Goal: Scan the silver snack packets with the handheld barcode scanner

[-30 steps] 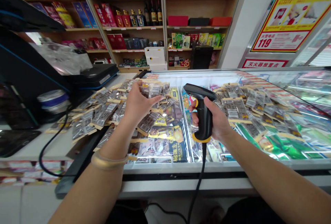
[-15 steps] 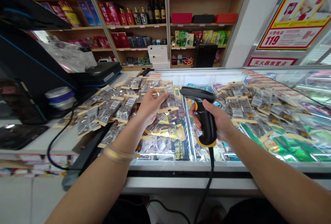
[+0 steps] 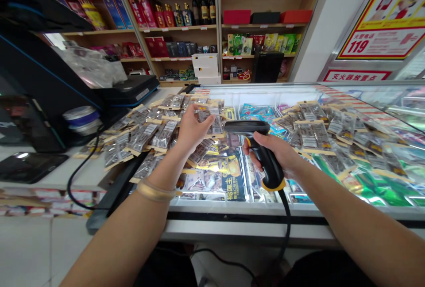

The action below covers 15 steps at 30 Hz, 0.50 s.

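My right hand (image 3: 275, 152) is wrapped round the grip of a black barcode scanner (image 3: 270, 165) with yellow trim, its cable hanging down over the freezer's front edge. The scanner's head points left, at a small clear snack packet (image 3: 214, 120) with a tan header strip and a printed label. My left hand (image 3: 194, 130) grips that packet by its left side, thumb on the near face; some of its fingers are hidden behind. Beneath and left of this hand lies a pile of similar packets (image 3: 142, 136). A second pile (image 3: 312, 134) lies on the glass to the right of the scanner.
The glass-topped chest freezer (image 3: 232, 211) holds bagged goods in white wire baskets. At left stand a black checkout machine (image 3: 40, 70), a rolled tape stack (image 3: 81, 121) and a looping black cable (image 3: 71, 189). Shelves (image 3: 175, 26) of boxes and bottles line the back.
The scanner has shifted left and tilted, its head now nearer the packet. My left hand has raised the packet and turned its label side more into view. The camera view has shifted slightly.
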Tool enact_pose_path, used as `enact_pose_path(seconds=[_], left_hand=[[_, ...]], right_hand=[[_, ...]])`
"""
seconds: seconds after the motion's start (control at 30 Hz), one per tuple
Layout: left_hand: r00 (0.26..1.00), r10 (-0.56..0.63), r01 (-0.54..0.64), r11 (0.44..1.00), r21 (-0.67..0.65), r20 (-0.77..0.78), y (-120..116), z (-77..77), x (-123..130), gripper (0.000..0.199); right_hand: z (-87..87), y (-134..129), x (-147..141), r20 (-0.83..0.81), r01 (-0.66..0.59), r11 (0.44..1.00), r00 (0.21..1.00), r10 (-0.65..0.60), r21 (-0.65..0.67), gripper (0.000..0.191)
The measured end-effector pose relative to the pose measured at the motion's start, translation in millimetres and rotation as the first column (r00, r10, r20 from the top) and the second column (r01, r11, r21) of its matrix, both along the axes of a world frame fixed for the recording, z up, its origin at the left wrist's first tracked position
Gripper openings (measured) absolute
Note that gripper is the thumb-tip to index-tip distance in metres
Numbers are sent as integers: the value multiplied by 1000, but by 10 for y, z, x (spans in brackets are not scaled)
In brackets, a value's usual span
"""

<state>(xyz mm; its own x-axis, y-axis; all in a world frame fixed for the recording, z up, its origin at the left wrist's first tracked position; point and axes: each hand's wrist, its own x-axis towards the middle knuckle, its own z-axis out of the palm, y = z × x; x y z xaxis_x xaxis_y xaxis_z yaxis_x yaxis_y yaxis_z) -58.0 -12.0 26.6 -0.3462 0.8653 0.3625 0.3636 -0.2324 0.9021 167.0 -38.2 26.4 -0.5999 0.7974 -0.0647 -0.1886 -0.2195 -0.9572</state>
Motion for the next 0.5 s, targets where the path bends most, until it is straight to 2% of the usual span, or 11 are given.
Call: enact_pose_path(seconds=[0.23, 0.5], left_hand=[[999, 23, -23, 1000, 2, -33, 13, -14, -16, 35], [1000, -11, 11, 1000, 18, -17, -8, 8, 6, 32]], right_hand=[[-38, 6, -14, 7, -5, 1000, 1000, 5, 0, 49], [-66, 20, -5, 1, -13, 1000, 1000, 13, -14, 46]])
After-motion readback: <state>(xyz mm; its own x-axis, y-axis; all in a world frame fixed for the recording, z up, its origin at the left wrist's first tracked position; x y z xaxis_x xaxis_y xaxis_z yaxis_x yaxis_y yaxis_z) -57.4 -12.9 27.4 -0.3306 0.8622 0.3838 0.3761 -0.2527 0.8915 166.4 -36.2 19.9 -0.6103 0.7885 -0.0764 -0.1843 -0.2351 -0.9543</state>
